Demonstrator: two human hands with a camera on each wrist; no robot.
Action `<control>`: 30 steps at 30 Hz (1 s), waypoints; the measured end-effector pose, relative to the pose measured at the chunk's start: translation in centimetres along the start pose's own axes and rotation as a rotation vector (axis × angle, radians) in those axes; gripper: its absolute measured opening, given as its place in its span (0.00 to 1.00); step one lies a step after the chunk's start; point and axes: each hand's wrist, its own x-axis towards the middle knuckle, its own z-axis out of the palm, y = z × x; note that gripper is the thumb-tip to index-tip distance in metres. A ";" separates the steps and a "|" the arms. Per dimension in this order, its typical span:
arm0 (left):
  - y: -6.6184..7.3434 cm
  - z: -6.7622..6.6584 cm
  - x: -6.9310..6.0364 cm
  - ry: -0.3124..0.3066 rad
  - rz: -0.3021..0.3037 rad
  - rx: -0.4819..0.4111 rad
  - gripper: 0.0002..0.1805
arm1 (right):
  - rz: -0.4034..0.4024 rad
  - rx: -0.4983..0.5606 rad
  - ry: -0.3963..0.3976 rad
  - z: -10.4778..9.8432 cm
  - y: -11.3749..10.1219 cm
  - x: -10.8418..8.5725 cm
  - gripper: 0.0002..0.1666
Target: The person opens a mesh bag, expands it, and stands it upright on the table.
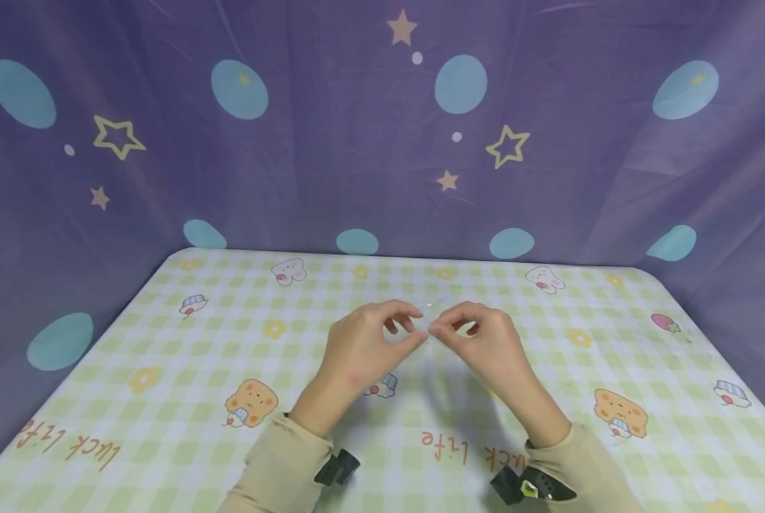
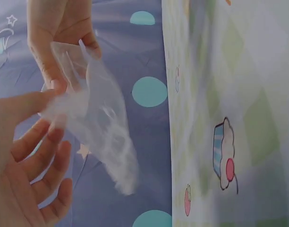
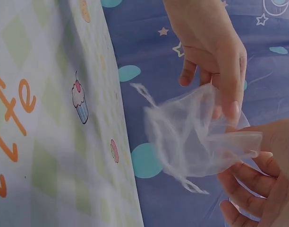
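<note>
A thin, see-through plastic bag (image 3: 180, 127) hangs between my two hands, crumpled, with two twisted ends. Against the tablecloth in the head view it barely shows. My left hand (image 1: 363, 345) pinches its edge between thumb and fingertips. From the other side my right hand (image 1: 488, 342) pinches the same edge, thumb and forefinger together. In the left wrist view the bag (image 2: 104, 113) droops below both hands, its lower part bunched. The fingertips of the two hands are very close together, held above the table.
Under my hands lies a table (image 1: 203, 349) with a green-and-white checked cloth printed with cupcakes, bears and flowers. A purple curtain (image 1: 357, 142) with stars and blue ovals stands behind its back edge and along the sides. Dark straps (image 1: 337, 468) sit at both cuffs.
</note>
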 end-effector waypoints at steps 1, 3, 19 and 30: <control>0.0 0.0 0.0 0.002 0.010 0.008 0.07 | -0.001 -0.005 0.000 0.0 0.0 0.0 0.02; 0.0 0.1 -0.1 0.019 0.010 0.021 0.05 | -0.007 -0.013 0.005 0.0 -0.1 0.0 0.01; 0.1 0.0 -0.2 -0.034 -0.041 -0.018 0.06 | -0.041 -0.009 0.035 -0.1 -0.1 -0.2 0.02; 0.2 -0.2 -0.2 0.067 -0.085 -0.029 0.03 | -0.055 0.015 0.044 -0.2 -0.2 -0.1 0.09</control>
